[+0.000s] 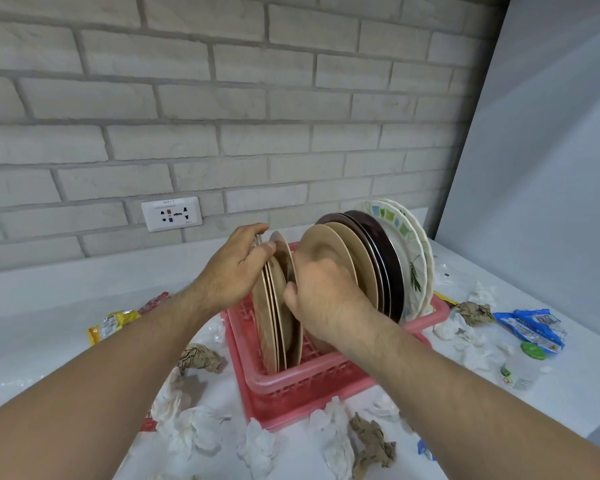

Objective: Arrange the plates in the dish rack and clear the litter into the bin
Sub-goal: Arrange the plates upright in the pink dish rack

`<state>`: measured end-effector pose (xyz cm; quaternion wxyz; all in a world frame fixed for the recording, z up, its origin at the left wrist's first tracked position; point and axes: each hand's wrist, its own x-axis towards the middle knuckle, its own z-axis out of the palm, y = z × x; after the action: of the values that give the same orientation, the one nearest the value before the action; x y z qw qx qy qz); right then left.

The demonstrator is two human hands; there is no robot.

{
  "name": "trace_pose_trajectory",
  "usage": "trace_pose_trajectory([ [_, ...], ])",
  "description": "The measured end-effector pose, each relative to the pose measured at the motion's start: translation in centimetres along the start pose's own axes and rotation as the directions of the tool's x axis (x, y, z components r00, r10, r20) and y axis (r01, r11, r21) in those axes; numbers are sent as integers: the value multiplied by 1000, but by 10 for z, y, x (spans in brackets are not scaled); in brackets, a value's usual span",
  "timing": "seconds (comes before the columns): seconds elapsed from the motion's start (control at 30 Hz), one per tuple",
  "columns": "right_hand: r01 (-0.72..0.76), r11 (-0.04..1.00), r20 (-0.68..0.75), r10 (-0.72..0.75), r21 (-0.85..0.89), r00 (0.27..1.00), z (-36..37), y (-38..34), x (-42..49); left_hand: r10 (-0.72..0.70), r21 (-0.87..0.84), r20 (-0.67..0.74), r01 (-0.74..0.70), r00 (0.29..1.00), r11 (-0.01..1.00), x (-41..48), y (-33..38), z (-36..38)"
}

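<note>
Left hand gripping upright tan plates in pink rack, right hand clasping one of them — crumpled litter around

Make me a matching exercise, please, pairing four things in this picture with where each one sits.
Things:
1 yellow packet
2 blue wrappers
3 floral plate
4 wall socket

Places:
A far end of the pink rack
B on the brick wall
C on the counter, left of the rack
D on the counter, right of the rack

Pairs: 1-C, 2-D, 3-A, 4-B.
</note>
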<state>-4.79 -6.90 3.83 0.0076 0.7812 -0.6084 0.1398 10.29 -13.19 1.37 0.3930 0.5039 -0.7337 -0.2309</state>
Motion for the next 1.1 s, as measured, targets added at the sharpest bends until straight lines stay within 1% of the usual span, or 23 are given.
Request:
trace_pose_trajectory([
  [0.03, -34, 999, -3, 34, 25, 999, -2, 0, 1, -11, 0, -13, 11, 1000, 1000, -1, 0, 1],
  [0.1, -42, 999, -13, 42, 14, 999, -11, 1, 5, -28, 0, -32, 28, 999, 1000, -2, 1, 2],
  [0.23, -47, 998, -143, 42, -32, 989, -43, 9, 20, -26, 24, -40, 27, 999, 999, -3, 4, 3],
  [0.33, -111, 994, -214, 110, 11, 971, -69, 15, 29, -22, 27, -27, 22, 999, 999, -3, 5, 3],
  [0.4, -134, 991, -240, 131, 3, 962, -76, 17, 30, -25, 9, -23, 25, 999, 1000, -4, 7, 4],
  [0.5, -118, 990, -213, 99, -77, 972, -64, 18, 24, -30, -15, -26, 30, 999, 999, -4, 9, 5],
  [0.57, -93, 988, -165, 72, -127, 984, -49, 17, 19, -32, -18, -24, 31, 999, 999, -4, 8, 5],
  [0.67, -85, 993, -92, 77, -81, 993, -34, 16, 12, -39, -12, -28, 38, 999, 999, -5, 6, 4],
  [0.77, -73, 997, -58, 71, -28, 996, -25, 15, 6, -41, -11, -25, 41, 999, 999, -5, 5, 2],
  [0.93, -170, 983, 20, 169, 65, 985, -17, 19, 6, -31, -18, -24, 31, 999, 999, -7, 5, 1],
  [1.0, -197, 978, 31, 195, 68, 980, -19, 22, 7, -35, -21, -21, 35, 999, 999, -7, 4, 0],
  [1.1, -195, 980, 50, 193, 41, 980, -21, 26, 9, -27, -11, -17, 27, 999, 1000, -6, 1, 0],
])
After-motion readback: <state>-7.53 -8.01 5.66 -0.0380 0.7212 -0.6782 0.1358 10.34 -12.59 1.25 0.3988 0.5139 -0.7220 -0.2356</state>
